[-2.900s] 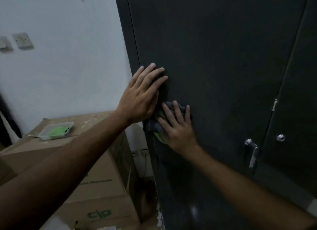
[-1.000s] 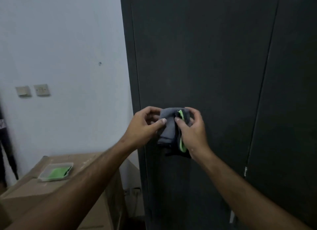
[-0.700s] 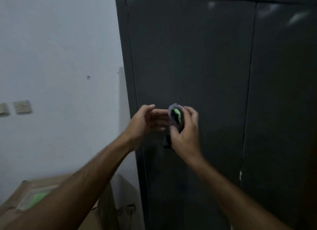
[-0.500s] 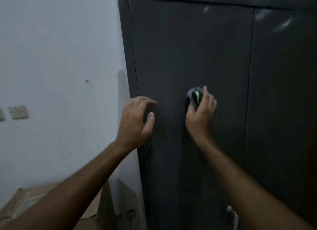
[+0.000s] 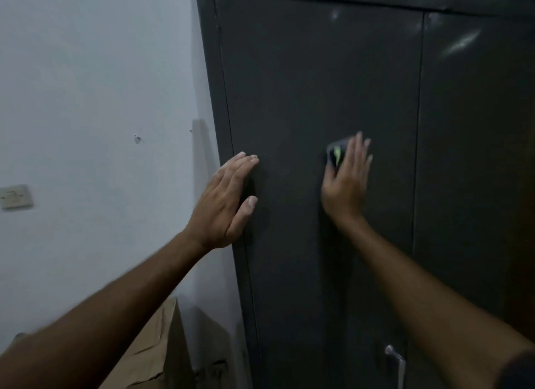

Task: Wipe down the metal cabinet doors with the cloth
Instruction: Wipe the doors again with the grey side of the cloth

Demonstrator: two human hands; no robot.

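Note:
A tall dark grey metal cabinet fills the right side, with a left door [image 5: 304, 84] and a right door [image 5: 477, 128]. My right hand [image 5: 346, 183] lies flat with straight fingers, pressing a folded grey cloth with a green edge [image 5: 334, 155] against the left door at mid height. Only the cloth's upper left part shows past my fingers. My left hand [image 5: 227, 199] rests flat and open near the left door's hinge edge, fingers pointing up and right.
A metal door handle [image 5: 395, 359] sits low on the left door by the seam. A white wall [image 5: 101, 99] with a switch plate [image 5: 16, 196] lies to the left. A cardboard box [image 5: 150, 356] stands beside the cabinet's lower left.
Both hands were folding the cloth in front of the door a second ago. My left hand let go and flattened on the door; my right hand pressed the cloth against it further right.

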